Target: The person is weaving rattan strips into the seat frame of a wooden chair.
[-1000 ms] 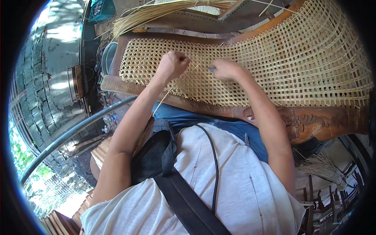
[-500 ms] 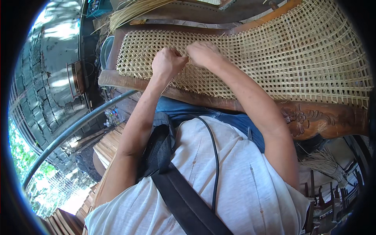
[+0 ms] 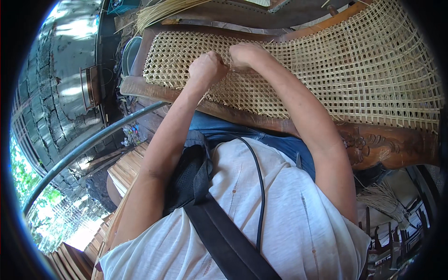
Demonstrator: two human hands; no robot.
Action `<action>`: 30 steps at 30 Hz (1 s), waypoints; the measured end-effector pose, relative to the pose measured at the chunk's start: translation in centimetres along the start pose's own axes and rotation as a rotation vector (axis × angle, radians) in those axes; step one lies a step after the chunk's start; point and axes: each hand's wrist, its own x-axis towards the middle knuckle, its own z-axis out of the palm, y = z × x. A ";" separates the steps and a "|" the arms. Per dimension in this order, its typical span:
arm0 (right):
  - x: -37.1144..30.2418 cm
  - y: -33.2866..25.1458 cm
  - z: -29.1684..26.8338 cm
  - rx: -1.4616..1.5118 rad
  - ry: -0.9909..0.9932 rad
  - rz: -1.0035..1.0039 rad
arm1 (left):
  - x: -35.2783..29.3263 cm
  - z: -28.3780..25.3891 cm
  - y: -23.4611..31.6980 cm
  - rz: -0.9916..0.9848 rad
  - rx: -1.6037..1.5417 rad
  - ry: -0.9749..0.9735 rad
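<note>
Left hand (image 3: 208,68): was curled into a loose fist over the cane panel (image 3: 345,79), its thumb side turned toward the right hand (image 3: 247,55); whether its fingertips pinched a strand could not be told — the fist itself hid them.
Right hand: was bent inward at the wrist, fingers folded down toward the weave and back of the hand uppermost; what it grasped, if anything, could not be told.
Gap between hands: was narrow — they were just beside each other, the right slightly farther from the body; contact could not be made out.
Cane panel: lay beneath both hands, pale and openly woven, narrower at the left and broader toward the right, with larger openings there.
Wooden frame (image 3: 401,146): bordered the panel, brown, with carved relief on its near edge at the right.
Cane strips (image 3: 170,12): lay in a loose bundle beyond the frame, upper left.
Blue trousers (image 3: 268,148): showed between the white shirt (image 3: 289,210) and the frame.
</note>
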 end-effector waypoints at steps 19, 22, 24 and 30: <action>0.4 4.9 8.9 1.450 0.161 0.036 | -3.3 2.4 0.4 0.215 -0.177 0.277; 2.1 3.9 8.7 1.024 0.317 -0.015 | -3.0 2.7 0.8 0.230 -0.137 0.304; 2.4 3.6 7.9 0.403 0.542 0.021 | -3.2 3.1 0.4 0.230 -0.131 0.319; 4.2 9.2 4.0 0.325 0.523 0.195 | -3.8 2.6 1.2 0.232 -0.144 0.281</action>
